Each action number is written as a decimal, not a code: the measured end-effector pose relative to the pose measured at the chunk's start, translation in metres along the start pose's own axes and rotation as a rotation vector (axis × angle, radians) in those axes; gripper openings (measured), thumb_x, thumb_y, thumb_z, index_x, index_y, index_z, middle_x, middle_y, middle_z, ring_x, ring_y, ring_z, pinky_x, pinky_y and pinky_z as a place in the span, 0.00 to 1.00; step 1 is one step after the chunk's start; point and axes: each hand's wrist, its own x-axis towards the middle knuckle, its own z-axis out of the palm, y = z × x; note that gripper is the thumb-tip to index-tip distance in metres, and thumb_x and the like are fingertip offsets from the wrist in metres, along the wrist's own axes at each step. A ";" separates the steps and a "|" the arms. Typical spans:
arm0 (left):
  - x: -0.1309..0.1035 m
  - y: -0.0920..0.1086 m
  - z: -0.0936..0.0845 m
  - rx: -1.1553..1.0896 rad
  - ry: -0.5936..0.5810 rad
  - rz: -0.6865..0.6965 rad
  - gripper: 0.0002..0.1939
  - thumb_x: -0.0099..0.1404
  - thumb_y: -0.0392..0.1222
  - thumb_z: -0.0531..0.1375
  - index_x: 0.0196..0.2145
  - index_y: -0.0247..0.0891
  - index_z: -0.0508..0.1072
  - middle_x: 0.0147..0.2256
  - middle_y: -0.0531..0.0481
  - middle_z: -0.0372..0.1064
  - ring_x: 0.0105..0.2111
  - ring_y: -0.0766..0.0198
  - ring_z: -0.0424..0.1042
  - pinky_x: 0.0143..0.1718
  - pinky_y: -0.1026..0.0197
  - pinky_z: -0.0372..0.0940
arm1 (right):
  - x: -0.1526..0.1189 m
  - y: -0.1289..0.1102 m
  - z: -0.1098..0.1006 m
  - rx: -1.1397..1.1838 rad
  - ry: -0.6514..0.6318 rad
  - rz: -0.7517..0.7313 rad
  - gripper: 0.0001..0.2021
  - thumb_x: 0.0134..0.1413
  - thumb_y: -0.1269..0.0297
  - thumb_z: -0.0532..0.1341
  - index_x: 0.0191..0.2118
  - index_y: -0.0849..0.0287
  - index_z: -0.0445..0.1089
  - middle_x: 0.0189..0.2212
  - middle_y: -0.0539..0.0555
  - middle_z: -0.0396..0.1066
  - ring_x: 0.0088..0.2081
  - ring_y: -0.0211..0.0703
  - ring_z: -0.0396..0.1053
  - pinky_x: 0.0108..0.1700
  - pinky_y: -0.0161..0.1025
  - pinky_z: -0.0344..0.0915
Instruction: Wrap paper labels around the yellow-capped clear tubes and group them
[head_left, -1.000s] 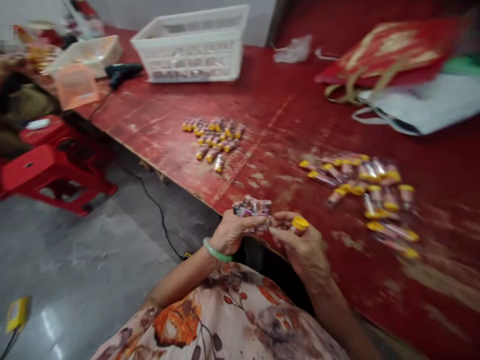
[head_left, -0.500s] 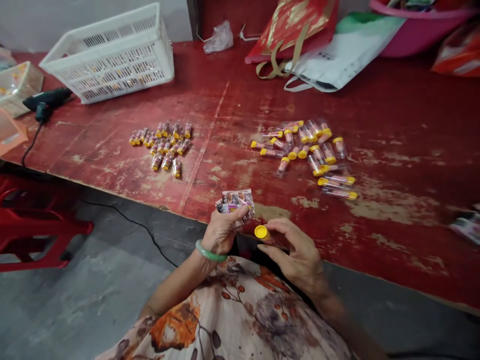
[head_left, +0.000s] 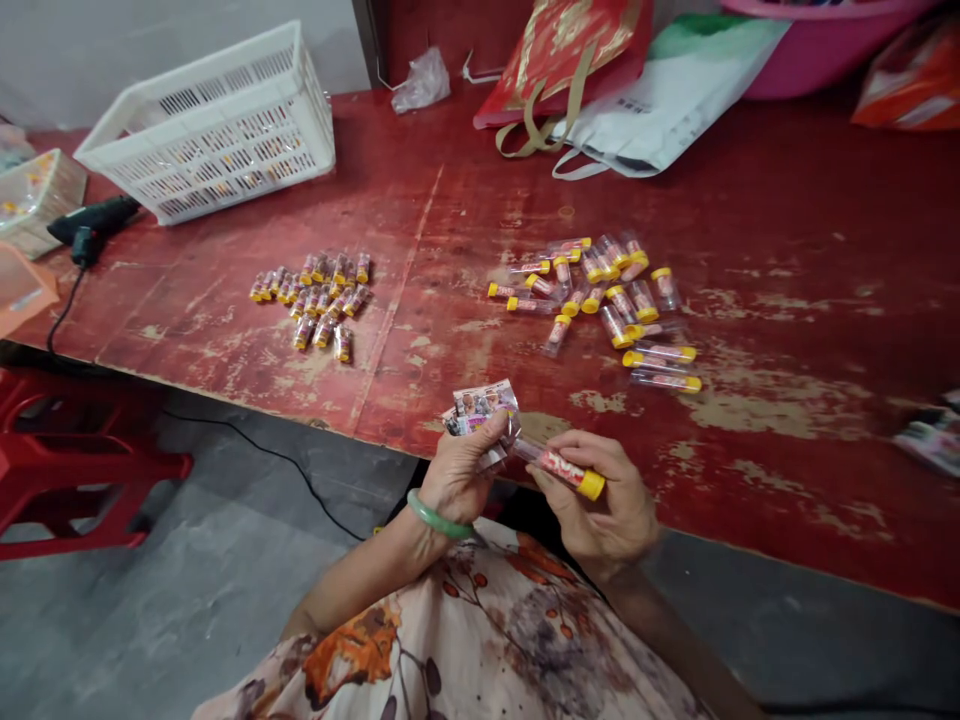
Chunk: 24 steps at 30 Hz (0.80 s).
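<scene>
My left hand [head_left: 463, 470], with a green bangle at the wrist, is closed around a small stack of printed plastic sleeves [head_left: 480, 403]. Between the thumb and fingers of my right hand [head_left: 607, 505] is a clear tube [head_left: 559, 466] with a yellow cap and red-and-white contents. Its cap points right and toward me; the clear end reaches the sleeves' edge. Several similar yellow-capped tubes [head_left: 667, 366] lie scattered on the red table beyond my right hand. Farther left sits a cluster of tubes in printed wraps [head_left: 322, 300].
A white slatted basket [head_left: 217, 140] stands at the back left, beside a dark heat gun [head_left: 94, 222] with a cord. Red [head_left: 570, 50] and white bags [head_left: 667, 110] and a pink basin [head_left: 825, 45] are at the back right. A red stool [head_left: 90, 480] stands at left.
My right hand has turned the tube from cap-up to lying nearly level, its clear end now against the sleeves. My left hand still grips the sleeves. The whole view has shifted slightly.
</scene>
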 end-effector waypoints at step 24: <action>-0.005 -0.003 0.002 -0.081 -0.033 -0.051 0.19 0.44 0.40 0.74 0.31 0.31 0.74 0.27 0.50 0.74 0.23 0.67 0.71 0.24 0.65 0.68 | -0.003 0.003 0.004 -0.352 0.086 -0.420 0.20 0.43 0.79 0.70 0.44 0.61 0.68 0.39 0.56 0.75 0.36 0.42 0.76 0.36 0.38 0.75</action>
